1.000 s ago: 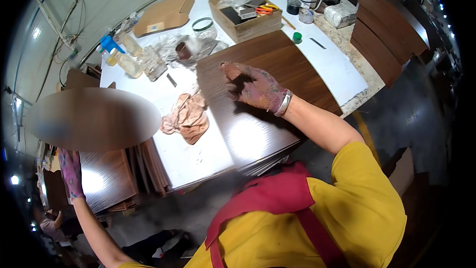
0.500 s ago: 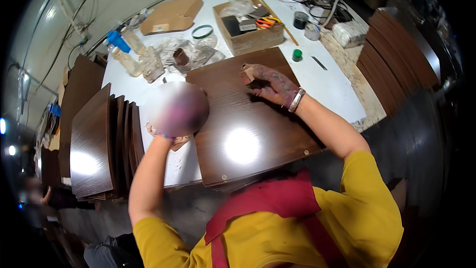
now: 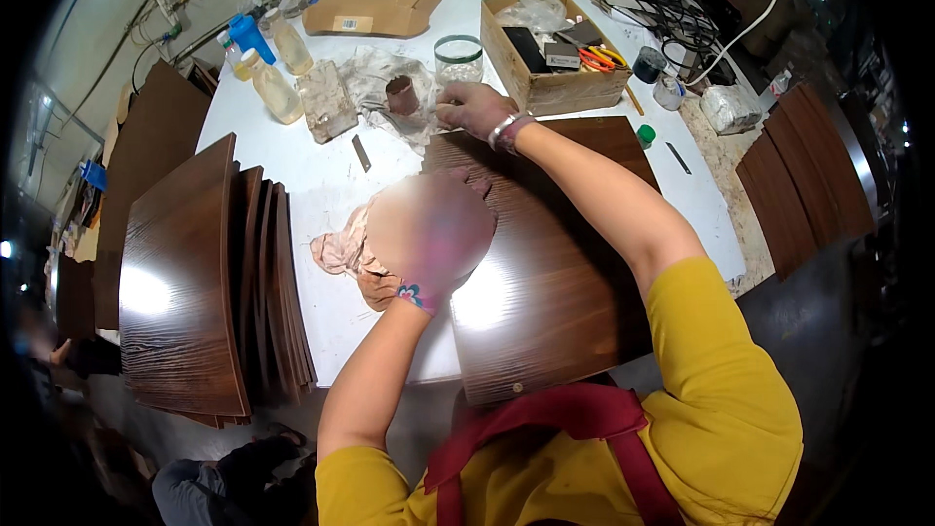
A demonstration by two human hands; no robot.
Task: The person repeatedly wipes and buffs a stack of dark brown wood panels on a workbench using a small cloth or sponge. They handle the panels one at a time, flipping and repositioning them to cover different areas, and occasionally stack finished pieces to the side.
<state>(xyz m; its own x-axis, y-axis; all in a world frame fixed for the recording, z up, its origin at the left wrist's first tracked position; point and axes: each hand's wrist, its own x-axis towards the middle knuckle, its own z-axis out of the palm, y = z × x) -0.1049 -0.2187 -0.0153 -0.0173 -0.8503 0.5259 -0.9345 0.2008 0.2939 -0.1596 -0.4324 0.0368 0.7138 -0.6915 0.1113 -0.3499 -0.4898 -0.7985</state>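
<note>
Brown board [image 3: 555, 258] lies just beside the right fingers [image 3: 454, 95].

A yellow short-sleeved shirt [image 3: 721, 351] is worn with a maroon apron [image 3: 592, 408], silvery wristband [image 3: 501, 130] and purplish gloves [image 3: 482, 109].

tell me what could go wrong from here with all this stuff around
The right hand is close to the brown cup-shaped thing, so it might knock that over. The green-capped container sits right by the edge of the brown panel; shifting the panel could tip it. The stacked panels at the left have uneven edges, so a bump might shift them.
</note>
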